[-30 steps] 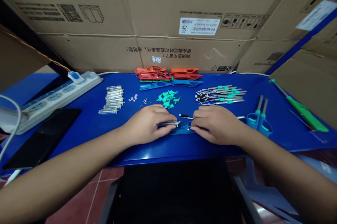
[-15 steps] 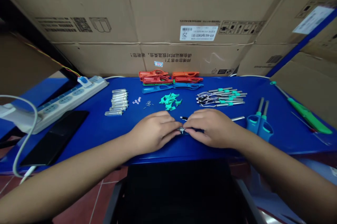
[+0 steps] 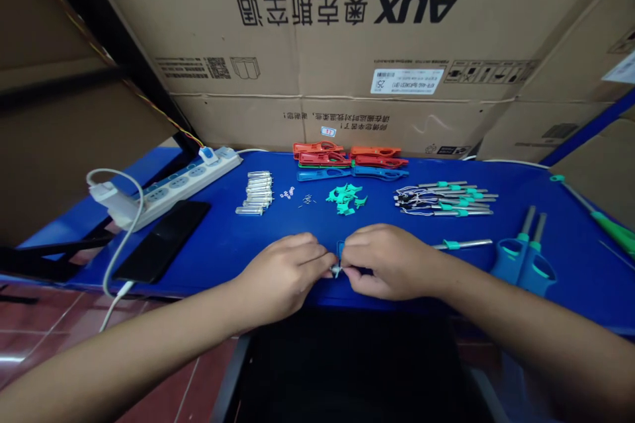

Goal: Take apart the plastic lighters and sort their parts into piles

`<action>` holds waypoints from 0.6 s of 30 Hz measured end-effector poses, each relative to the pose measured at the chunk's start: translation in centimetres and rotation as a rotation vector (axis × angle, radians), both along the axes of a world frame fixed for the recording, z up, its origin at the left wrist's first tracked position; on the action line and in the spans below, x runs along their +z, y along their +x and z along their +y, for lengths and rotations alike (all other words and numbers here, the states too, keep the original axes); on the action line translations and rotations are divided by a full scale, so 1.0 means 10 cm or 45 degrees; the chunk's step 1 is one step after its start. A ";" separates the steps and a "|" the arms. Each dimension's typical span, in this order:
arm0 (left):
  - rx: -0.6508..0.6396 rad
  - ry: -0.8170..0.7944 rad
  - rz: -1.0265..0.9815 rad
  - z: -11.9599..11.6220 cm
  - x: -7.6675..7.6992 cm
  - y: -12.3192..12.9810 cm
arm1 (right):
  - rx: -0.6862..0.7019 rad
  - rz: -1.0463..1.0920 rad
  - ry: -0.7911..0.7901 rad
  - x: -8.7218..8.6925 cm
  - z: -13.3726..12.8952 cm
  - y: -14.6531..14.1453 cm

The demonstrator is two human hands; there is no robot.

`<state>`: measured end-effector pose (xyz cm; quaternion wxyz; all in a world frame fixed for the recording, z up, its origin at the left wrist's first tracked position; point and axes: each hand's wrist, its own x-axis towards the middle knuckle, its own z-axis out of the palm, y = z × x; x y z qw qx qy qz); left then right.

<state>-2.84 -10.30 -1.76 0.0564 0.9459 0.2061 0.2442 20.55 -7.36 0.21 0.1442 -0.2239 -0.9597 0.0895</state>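
Near the front edge of the blue table, our left hand pinches a small pale part. Our right hand meets its end with bunched fingertips; whether they grip it, we cannot tell. Beyond both, we see loose green pieces.

The upside-down cardboard reads "AUX", its label "25".

The left hand hides most of the small pale piece. The right hand covers much of the blue plastic shell and one end of the silver metal tube with a teal collar. The right edge cuts off the bright-green-handled tool. The tiny dark slivers are too small to identify.
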 end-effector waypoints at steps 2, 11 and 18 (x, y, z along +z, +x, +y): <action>-0.031 0.022 0.012 -0.05 0.00 -0.09 | -0.046 -0.011 0.048 0.03 0.16 -0.08; 0.546 0.083 0.253 0.37 -0.11 -0.86 | -0.242 -0.334 0.173 0.09 1.10 -0.90; 0.716 0.120 0.399 0.53 -0.17 -1.18 | -0.252 -0.394 0.141 -0.07 1.48 -1.28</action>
